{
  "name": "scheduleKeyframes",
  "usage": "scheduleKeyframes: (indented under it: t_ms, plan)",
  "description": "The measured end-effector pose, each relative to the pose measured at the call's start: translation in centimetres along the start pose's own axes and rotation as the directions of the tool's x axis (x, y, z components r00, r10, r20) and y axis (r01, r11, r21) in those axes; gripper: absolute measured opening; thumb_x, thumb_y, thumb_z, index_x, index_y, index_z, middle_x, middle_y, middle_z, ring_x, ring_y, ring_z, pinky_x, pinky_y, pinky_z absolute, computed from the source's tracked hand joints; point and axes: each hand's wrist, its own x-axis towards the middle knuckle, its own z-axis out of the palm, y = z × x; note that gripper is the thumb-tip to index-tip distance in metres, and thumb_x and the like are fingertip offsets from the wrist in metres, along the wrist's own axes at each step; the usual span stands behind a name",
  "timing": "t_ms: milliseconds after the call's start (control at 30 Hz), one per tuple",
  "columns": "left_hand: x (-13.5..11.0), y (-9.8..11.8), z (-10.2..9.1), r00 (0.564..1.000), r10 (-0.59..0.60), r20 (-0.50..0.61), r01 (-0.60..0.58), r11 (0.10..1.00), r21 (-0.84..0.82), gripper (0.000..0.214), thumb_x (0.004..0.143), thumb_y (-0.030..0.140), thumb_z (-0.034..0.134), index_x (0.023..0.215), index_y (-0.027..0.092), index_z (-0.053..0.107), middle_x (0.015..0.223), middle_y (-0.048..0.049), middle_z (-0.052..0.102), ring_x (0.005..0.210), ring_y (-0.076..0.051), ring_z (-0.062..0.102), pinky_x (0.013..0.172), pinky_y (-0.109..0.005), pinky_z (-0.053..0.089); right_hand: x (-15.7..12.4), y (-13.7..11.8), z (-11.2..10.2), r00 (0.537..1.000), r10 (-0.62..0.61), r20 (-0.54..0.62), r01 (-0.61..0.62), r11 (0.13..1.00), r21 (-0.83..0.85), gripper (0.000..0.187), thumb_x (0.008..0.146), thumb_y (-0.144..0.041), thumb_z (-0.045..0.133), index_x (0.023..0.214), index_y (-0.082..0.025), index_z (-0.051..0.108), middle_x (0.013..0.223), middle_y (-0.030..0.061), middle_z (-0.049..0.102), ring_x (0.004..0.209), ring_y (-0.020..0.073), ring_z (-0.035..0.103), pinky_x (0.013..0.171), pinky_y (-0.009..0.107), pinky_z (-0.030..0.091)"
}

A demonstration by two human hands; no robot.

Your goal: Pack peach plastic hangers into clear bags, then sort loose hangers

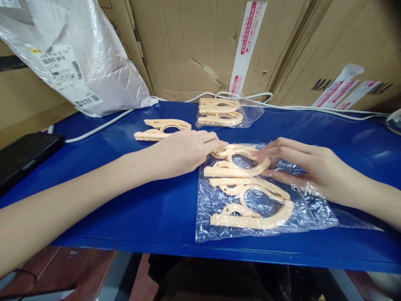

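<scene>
The left hand (188, 149), its grip unclear, likely steadies the plastic bag (308, 209) while the right hand (319, 167) grasps the upper folding hanger (233, 172)

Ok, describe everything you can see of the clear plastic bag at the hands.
The clear plastic bag is crinkled and shiny, apparently thin film. It lies on the blue tabletop near the front edge, its right end tapering. Cream-coloured pieces with curved ends show through it. The left hand is at its top-left corner; the right hand touches its upper right.
</scene>
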Motion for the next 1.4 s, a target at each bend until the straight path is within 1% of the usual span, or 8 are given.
scheduleKeyframes:
  t_ms: [267,467,633,767,900,1033,1167,1400]
  plan:
    - [-0.09,-0.11,0.13,0.999,-0.013,0.035,0.012,0.999,0.045,0.046,0.095,0.012,0.038,0.139,0.013,0.051,0.131,-0.0117,0.061,0.109,-0.023,0.063,0.091,-0.033,0.048,-0.19,0.15,-0.28,0.999,-0.011,0.03,0.011,1.0,-0.006,0.042,0.097,-0.021,0.052,0.139,-0.028,0.053,0.119,0.0059,0.063,0.107,0.0171,0.066,0.087,0.03,0.058]
    - [-0.28,-0.47,0.35,1.0,-0.006,0.011,0.006,1.0,0.027,0.054,0.091,0.003,0.034,0.141,0.018,0.049,0.133,-0.0085,0.06,0.108,-0.022,0.063,0.085,-0.033,0.048,-0.47,0.44,-0.3,0.999,0.037,0.002,-0.037,0.996,-0.085,0.033,0.097,-0.029,0.054,0.131,-0.029,0.056,0.117,0.0034,0.068,0.096,0.0182,0.07,0.075,0.031,0.06]
    - [-0.22,-0.55,0.26,1.0,0.003,-0.001,-0.003,0.994,0.113,0.05,0.094,0.006,0.036,0.14,0.02,0.05,0.126,-0.0067,0.063,0.103,-0.023,0.063,0.084,-0.036,0.045,-0.51,0.3,-0.27,0.995,0.082,-0.064,-0.092,0.979,-0.18,0.026,0.095,-0.036,0.058,0.12,-0.028,0.06,0.117,0.0015,0.072,0.096,0.0202,0.071,0.073,0.035,0.06]
    - [-0.17,-0.74,0.27,1.0,0.019,-0.011,-0.017,0.984,0.176,0.045,0.099,0.011,0.032,0.138,0.02,0.052,0.117,-0.0064,0.065,0.102,-0.023,0.061,0.086,-0.036,0.042,-0.51,0.23,-0.12,0.994,0.08,-0.078,-0.093,0.98,-0.176,0.024,0.095,-0.037,0.059,0.117,-0.027,0.061,0.115,0.0017,0.071,0.096,0.0195,0.071,0.073,0.035,0.06]
    - [-0.21,-0.92,0.37,0.999,0.03,-0.019,-0.026,0.981,0.192,0.044,0.1,0.012,0.031,0.137,0.02,0.052,0.114,-0.0062,0.066,0.101,-0.022,0.061,0.085,-0.035,0.04,-0.43,0.0,-0.15,0.991,0.11,-0.079,-0.126,0.961,-0.246,0.032,0.096,-0.042,0.056,0.122,-0.025,0.06,0.115,0.0043,0.071,0.094,0.0224,0.072,0.067,0.037,0.06]
    - [-0.16,-0.9,0.32,1.0,0.025,-0.006,-0.023,0.975,0.222,0.045,0.098,0.011,0.034,0.138,0.019,0.052,0.11,-0.007,0.067,0.099,-0.023,0.061,0.082,-0.035,0.039,-0.41,-0.23,-0.38,0.983,0.13,-0.128,-0.169,0.91,-0.379,0.044,0.095,-0.052,0.053,0.124,-0.02,0.061,0.099,0.0059,0.076,0.081,0.0262,0.074,0.06,0.042,0.059]
    - [-0.07,-0.83,0.17,1.0,-0.005,0.009,0.002,0.971,0.237,0.042,0.099,0.014,0.036,0.137,0.019,0.054,0.108,-0.0069,0.067,0.1,-0.023,0.062,0.081,-0.035,0.039,-0.44,-0.01,-0.2,0.981,0.152,-0.125,-0.183,0.938,-0.295,0.042,0.095,-0.051,0.055,0.123,-0.021,0.061,0.1,0.0041,0.076,0.083,0.0223,0.074,0.066,0.038,0.06]
    - [-0.03,-0.81,0.15,1.0,-0.007,-0.017,0.011,0.972,0.235,0.041,0.099,0.014,0.035,0.134,0.019,0.056,0.111,-0.0065,0.068,0.105,-0.022,0.061,0.083,-0.034,0.039,-0.4,0.27,0.34,0.981,0.158,-0.115,-0.181,0.958,-0.221,0.041,0.092,-0.054,0.058,0.118,-0.023,0.062,0.106,0.0038,0.073,0.087,0.0211,0.072,0.07,0.037,0.06]
